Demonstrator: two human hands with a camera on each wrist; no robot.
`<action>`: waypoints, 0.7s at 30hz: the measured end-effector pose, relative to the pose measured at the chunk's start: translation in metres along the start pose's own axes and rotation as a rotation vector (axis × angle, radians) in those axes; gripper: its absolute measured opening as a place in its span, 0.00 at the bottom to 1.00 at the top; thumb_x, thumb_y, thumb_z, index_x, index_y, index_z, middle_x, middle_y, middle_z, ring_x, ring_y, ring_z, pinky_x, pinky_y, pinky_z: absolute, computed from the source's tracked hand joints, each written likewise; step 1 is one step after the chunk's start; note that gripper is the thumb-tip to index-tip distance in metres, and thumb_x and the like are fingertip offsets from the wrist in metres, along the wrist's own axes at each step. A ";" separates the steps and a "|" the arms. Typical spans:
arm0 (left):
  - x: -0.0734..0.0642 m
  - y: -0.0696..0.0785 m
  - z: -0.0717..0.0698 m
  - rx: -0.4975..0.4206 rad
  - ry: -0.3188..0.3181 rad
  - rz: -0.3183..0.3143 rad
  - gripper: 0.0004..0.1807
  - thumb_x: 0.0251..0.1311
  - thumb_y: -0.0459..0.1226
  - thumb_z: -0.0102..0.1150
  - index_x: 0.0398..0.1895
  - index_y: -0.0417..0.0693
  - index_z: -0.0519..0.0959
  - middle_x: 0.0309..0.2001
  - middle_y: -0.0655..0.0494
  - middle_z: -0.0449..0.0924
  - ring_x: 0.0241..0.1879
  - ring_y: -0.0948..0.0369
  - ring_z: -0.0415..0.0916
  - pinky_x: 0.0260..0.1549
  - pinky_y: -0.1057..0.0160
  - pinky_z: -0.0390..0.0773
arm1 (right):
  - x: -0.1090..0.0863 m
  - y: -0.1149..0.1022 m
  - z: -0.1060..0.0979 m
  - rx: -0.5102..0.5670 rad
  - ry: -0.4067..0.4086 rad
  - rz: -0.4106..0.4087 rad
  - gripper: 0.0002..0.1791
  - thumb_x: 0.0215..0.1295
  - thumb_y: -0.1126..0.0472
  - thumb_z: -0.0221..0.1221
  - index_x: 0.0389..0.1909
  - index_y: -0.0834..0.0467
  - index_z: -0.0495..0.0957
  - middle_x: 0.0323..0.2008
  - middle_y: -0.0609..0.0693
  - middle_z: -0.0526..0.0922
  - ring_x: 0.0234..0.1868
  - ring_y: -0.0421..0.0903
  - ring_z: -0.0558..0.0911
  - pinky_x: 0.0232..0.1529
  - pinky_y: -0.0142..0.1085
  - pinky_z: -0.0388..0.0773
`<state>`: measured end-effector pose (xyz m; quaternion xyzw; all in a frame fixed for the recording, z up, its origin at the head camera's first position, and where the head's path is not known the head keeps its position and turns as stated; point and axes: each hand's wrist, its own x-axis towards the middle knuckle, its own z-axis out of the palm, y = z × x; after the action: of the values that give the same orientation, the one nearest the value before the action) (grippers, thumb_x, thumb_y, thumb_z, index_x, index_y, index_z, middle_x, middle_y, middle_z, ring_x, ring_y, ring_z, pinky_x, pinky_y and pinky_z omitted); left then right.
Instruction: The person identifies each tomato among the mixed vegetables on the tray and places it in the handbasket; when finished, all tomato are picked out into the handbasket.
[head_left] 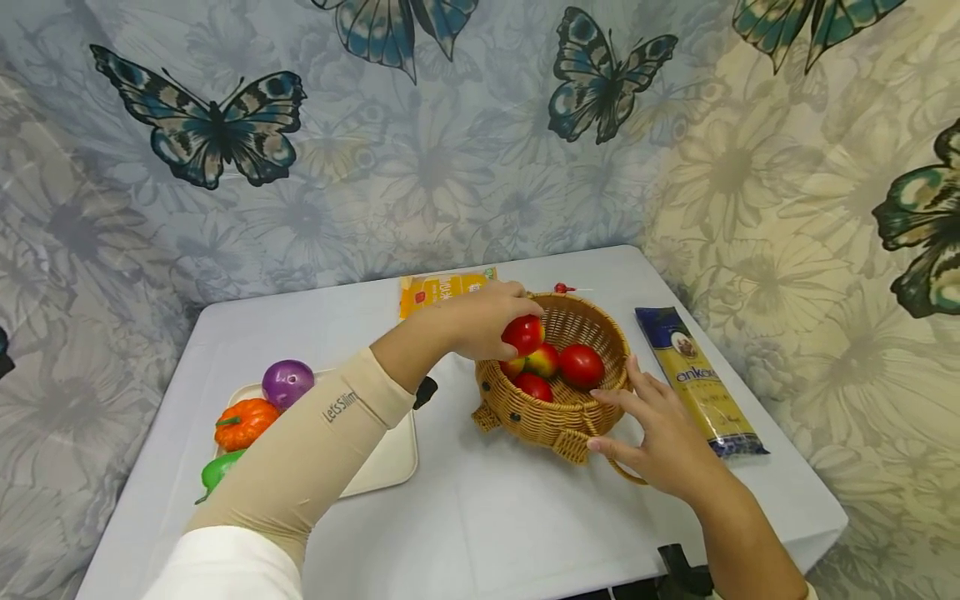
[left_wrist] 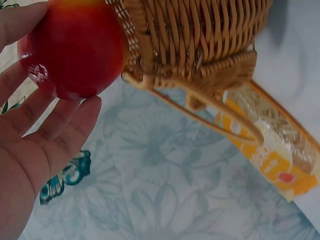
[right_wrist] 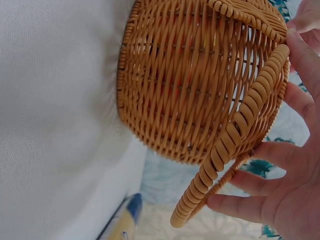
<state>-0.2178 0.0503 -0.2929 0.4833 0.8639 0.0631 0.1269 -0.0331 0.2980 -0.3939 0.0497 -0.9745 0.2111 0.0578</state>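
My left hand (head_left: 476,323) grips a red apple (head_left: 523,335) with a yellow tinge over the left side of a round wicker basket (head_left: 536,419). In the left wrist view, the fingers curl around the apple (left_wrist: 75,47) beside the basket's rim. Inside the basket lie several other red and red-yellow fruits (head_left: 581,367). My right hand (head_left: 660,429) holds the basket's near right rim, thumb outside and fingertips over the edge. In the right wrist view, some of its fingers pass behind the looped wicker handle (right_wrist: 225,145).
Left of the basket is a cream tray (head_left: 401,457), partly hidden by my left arm, with a purple onion-like vegetable (head_left: 288,384), an orange pumpkin (head_left: 246,423) and a green pepper (head_left: 219,472). A yellow packet (head_left: 442,289) lies behind; a blue-and-gold pasta bag (head_left: 699,379) lies right.
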 end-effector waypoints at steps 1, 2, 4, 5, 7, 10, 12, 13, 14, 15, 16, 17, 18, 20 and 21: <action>0.003 0.003 0.002 0.004 -0.006 0.004 0.33 0.65 0.45 0.66 0.74 0.61 0.69 0.65 0.56 0.69 0.64 0.57 0.67 0.57 0.59 0.80 | 0.000 0.000 0.000 -0.001 0.001 0.000 0.35 0.56 0.35 0.70 0.63 0.44 0.79 0.80 0.65 0.48 0.73 0.76 0.58 0.59 0.80 0.60; 0.007 0.005 0.005 0.005 -0.014 0.008 0.34 0.65 0.45 0.66 0.74 0.61 0.69 0.66 0.56 0.69 0.64 0.57 0.67 0.57 0.59 0.80 | 0.000 0.000 0.000 0.000 0.001 0.002 0.35 0.56 0.35 0.70 0.63 0.43 0.79 0.80 0.65 0.48 0.73 0.76 0.58 0.58 0.80 0.60; 0.012 0.010 0.010 0.020 -0.033 0.013 0.34 0.65 0.46 0.66 0.75 0.61 0.68 0.66 0.56 0.69 0.64 0.57 0.68 0.57 0.58 0.80 | -0.001 0.001 0.000 0.001 -0.003 0.006 0.35 0.56 0.34 0.70 0.64 0.43 0.79 0.81 0.64 0.47 0.73 0.76 0.57 0.58 0.80 0.60; 0.015 0.012 0.012 0.028 -0.045 0.013 0.34 0.66 0.47 0.65 0.75 0.62 0.68 0.67 0.56 0.68 0.65 0.57 0.67 0.57 0.58 0.80 | -0.001 0.001 0.000 0.002 -0.005 0.008 0.35 0.56 0.34 0.70 0.64 0.43 0.79 0.81 0.64 0.47 0.73 0.76 0.57 0.58 0.80 0.60; 0.020 0.015 0.017 0.037 -0.063 0.010 0.34 0.66 0.47 0.65 0.75 0.63 0.67 0.68 0.56 0.67 0.66 0.57 0.66 0.58 0.57 0.80 | 0.000 0.001 0.000 0.002 -0.008 0.011 0.36 0.56 0.33 0.69 0.64 0.43 0.79 0.81 0.63 0.46 0.74 0.76 0.57 0.58 0.81 0.59; 0.024 0.018 0.023 0.049 -0.072 0.003 0.35 0.66 0.47 0.65 0.76 0.63 0.67 0.69 0.55 0.66 0.67 0.56 0.65 0.58 0.55 0.80 | 0.000 0.000 0.000 0.001 -0.011 0.013 0.36 0.56 0.32 0.68 0.64 0.42 0.79 0.81 0.63 0.46 0.74 0.76 0.56 0.58 0.81 0.59; 0.026 0.018 0.027 0.049 -0.072 0.001 0.35 0.66 0.47 0.65 0.76 0.63 0.67 0.70 0.55 0.66 0.68 0.55 0.64 0.59 0.54 0.79 | 0.000 0.000 0.000 0.002 -0.011 0.015 0.36 0.56 0.32 0.69 0.64 0.41 0.79 0.81 0.62 0.46 0.74 0.76 0.56 0.58 0.81 0.59; 0.027 0.018 0.029 0.046 -0.073 0.000 0.35 0.66 0.47 0.66 0.76 0.63 0.67 0.70 0.54 0.65 0.68 0.54 0.64 0.60 0.54 0.79 | -0.001 0.001 0.000 0.001 -0.010 0.014 0.35 0.56 0.32 0.69 0.64 0.41 0.79 0.81 0.62 0.46 0.74 0.75 0.56 0.58 0.81 0.59; 0.027 0.018 0.030 0.048 -0.075 0.002 0.35 0.66 0.46 0.66 0.76 0.63 0.67 0.71 0.54 0.65 0.69 0.54 0.64 0.61 0.54 0.78 | -0.001 0.001 0.000 0.001 -0.011 0.015 0.35 0.55 0.32 0.69 0.64 0.41 0.79 0.81 0.62 0.46 0.74 0.75 0.56 0.58 0.81 0.59; 0.027 0.017 0.032 0.047 -0.075 0.001 0.35 0.66 0.46 0.66 0.76 0.63 0.67 0.71 0.54 0.65 0.69 0.54 0.64 0.61 0.54 0.78 | -0.001 0.001 0.000 0.002 -0.011 0.015 0.35 0.55 0.33 0.69 0.64 0.41 0.79 0.81 0.62 0.46 0.74 0.75 0.56 0.59 0.81 0.58; 0.028 0.017 0.033 0.046 -0.074 0.001 0.36 0.66 0.46 0.66 0.76 0.63 0.67 0.71 0.54 0.65 0.69 0.54 0.64 0.62 0.54 0.78 | -0.001 0.001 0.000 0.003 -0.012 0.016 0.36 0.55 0.32 0.69 0.64 0.41 0.79 0.81 0.62 0.46 0.74 0.75 0.56 0.59 0.81 0.58; 0.028 0.016 0.035 0.045 -0.073 0.002 0.36 0.66 0.45 0.67 0.76 0.63 0.66 0.71 0.54 0.65 0.69 0.54 0.64 0.62 0.54 0.78 | -0.001 0.001 0.000 0.003 -0.015 0.016 0.36 0.55 0.32 0.68 0.64 0.41 0.79 0.81 0.62 0.46 0.75 0.75 0.56 0.59 0.81 0.58; 0.028 0.016 0.036 0.044 -0.071 0.003 0.37 0.66 0.45 0.67 0.77 0.63 0.65 0.72 0.54 0.64 0.70 0.53 0.63 0.63 0.54 0.77 | -0.001 0.001 0.000 0.004 -0.015 0.016 0.36 0.55 0.32 0.68 0.64 0.42 0.79 0.81 0.62 0.46 0.75 0.75 0.56 0.59 0.81 0.58; 0.028 0.015 0.037 0.036 -0.065 0.001 0.38 0.66 0.44 0.67 0.77 0.64 0.64 0.73 0.54 0.63 0.71 0.53 0.62 0.64 0.52 0.76 | -0.002 0.002 0.000 0.004 -0.016 0.018 0.36 0.56 0.32 0.68 0.64 0.41 0.79 0.81 0.62 0.46 0.74 0.75 0.56 0.58 0.81 0.59; 0.028 0.014 0.038 0.028 -0.060 0.000 0.38 0.66 0.44 0.67 0.77 0.64 0.64 0.74 0.54 0.62 0.72 0.52 0.61 0.64 0.51 0.76 | -0.002 0.002 -0.001 0.005 -0.017 0.018 0.36 0.56 0.32 0.68 0.64 0.41 0.79 0.81 0.62 0.46 0.74 0.75 0.56 0.58 0.81 0.59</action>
<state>-0.2094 0.0812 -0.3300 0.4867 0.8605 0.0366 0.1458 -0.0316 0.3000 -0.3942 0.0427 -0.9749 0.2134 0.0476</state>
